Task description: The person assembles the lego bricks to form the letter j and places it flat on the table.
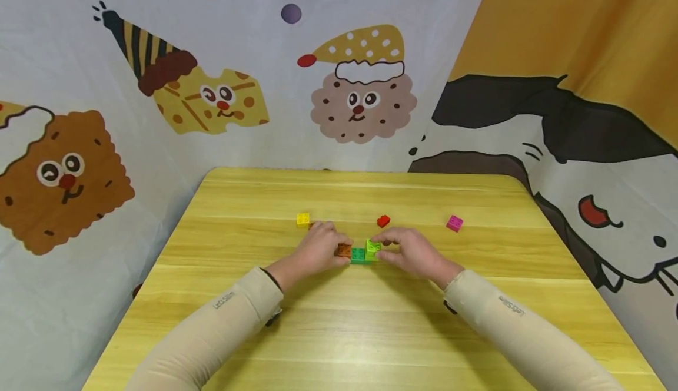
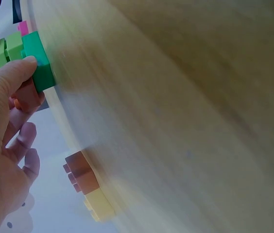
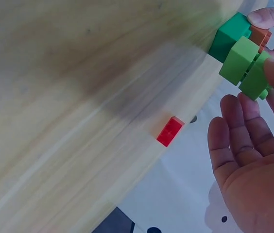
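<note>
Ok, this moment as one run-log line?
left hand: holds orange brick on green brick | right hand: pinches upper lime brick | table: yellow brick, red brick, pink brick

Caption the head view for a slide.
Left grip holds the green brick and adjoining brown brick; right grip pinches the upper lime brick; a red brick lies beyond.

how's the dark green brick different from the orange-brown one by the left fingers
Position: the dark green brick lies underneath; the orange-brown brick sits on its left end.
Length: the dark green brick is longer than the orange-brown brick.
Both show round studs on top and are part of the same build.
</note>
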A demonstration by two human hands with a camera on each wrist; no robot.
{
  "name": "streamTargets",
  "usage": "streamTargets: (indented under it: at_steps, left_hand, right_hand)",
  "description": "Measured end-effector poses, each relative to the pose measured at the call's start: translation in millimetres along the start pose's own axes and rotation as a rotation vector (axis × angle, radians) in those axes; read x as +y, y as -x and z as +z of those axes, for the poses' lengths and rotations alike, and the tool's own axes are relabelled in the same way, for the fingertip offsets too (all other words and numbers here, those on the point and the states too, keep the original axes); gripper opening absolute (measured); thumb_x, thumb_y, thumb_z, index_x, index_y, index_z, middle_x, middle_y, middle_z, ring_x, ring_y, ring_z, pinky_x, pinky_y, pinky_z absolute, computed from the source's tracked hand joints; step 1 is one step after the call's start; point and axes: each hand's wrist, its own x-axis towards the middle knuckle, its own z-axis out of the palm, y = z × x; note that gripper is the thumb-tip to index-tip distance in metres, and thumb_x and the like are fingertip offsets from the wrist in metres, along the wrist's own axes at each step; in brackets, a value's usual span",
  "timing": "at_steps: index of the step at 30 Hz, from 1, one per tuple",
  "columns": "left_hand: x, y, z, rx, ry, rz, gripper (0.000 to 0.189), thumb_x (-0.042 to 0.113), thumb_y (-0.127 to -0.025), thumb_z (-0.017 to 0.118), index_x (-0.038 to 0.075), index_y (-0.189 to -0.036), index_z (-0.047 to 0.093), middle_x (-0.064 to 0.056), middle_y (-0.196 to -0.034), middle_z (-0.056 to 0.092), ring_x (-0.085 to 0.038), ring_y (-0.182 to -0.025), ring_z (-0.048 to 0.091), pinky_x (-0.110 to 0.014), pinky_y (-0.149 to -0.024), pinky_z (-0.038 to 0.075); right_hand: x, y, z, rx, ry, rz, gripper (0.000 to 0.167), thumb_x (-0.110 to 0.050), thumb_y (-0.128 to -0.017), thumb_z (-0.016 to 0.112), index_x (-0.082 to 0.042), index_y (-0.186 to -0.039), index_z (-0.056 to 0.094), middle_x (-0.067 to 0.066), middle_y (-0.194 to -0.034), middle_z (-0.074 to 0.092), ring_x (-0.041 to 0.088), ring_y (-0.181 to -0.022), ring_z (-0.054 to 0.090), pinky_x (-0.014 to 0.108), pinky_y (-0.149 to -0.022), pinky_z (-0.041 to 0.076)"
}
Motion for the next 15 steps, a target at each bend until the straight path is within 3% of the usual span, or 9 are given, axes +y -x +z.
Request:
streamTargets:
  at_steps: [15]
  left_hand:
    - [-1.6, -0.8, 2.5, 0.010, 0.000, 0.000, 0.041, 0.039, -0.091, 0.087, 0.019, -0.126, 0.081, 0.004, -0.115, 0.081, -0.021, -0.101, 0.061, -0.045, -0.100, 0.046]
  right_hand:
    - [-1.7, -4.8, 1.7, -0.021, -0.089, 0.071, 0.030, -0.018, -0.094, 0.084, -0.014, -0.124, 0.080, 0.002, -0.121, 0.080, 0.026, -0.110, 0.074, 0.049, -0.099, 0.060]
